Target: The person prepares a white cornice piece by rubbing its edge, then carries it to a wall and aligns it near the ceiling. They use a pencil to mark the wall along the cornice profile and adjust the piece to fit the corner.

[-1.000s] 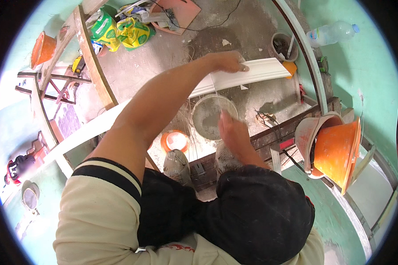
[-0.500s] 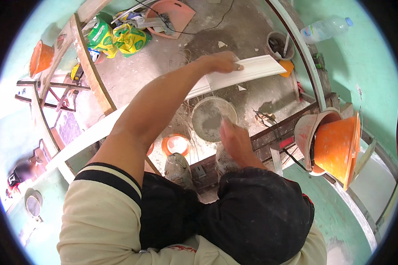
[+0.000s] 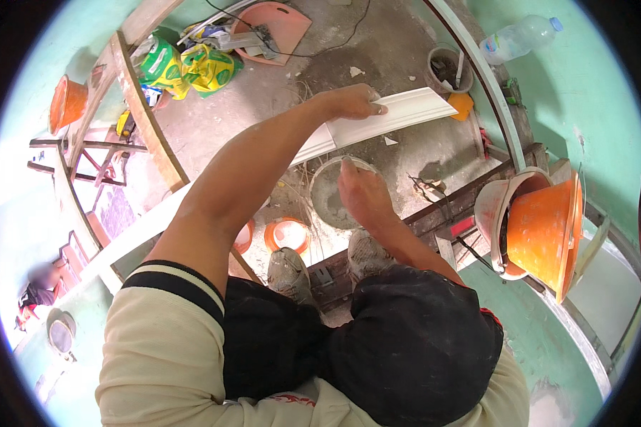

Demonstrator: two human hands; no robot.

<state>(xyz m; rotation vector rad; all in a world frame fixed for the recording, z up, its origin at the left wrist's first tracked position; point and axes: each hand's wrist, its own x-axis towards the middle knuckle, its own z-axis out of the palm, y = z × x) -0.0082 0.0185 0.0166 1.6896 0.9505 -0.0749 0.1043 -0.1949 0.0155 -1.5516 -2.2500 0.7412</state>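
Note:
A long white moulding strip (image 3: pixel 406 114) with a ridged profile runs from the lower left to the upper right, in front of me. My left hand (image 3: pixel 356 104) grips it near its far right end, thumb on the ridged face. A thin line crosses the strip just left of that hand. My right hand (image 3: pixel 365 191) is closed, thumb uppermost, just on the near side of the strip; whatever its fingers hold is hidden. Below it stands a round tub (image 3: pixel 324 203) with grey material inside, partly covered by the hand.
My shoes (image 3: pixel 289 274) rest by a dark beam (image 3: pixel 434 206). Orange buckets (image 3: pixel 545 231) stand at right, and a small orange-rimmed pail (image 3: pixel 287 235) below. Wooden poles (image 3: pixel 146 107) rise at left. Green-yellow bags (image 3: pixel 210 70) lie beyond; a plastic bottle (image 3: pixel 521 39) is at upper right.
My right hand has moved up and slightly left, closer to the strip. My left hand keeps its grip, and the strip has barely shifted.

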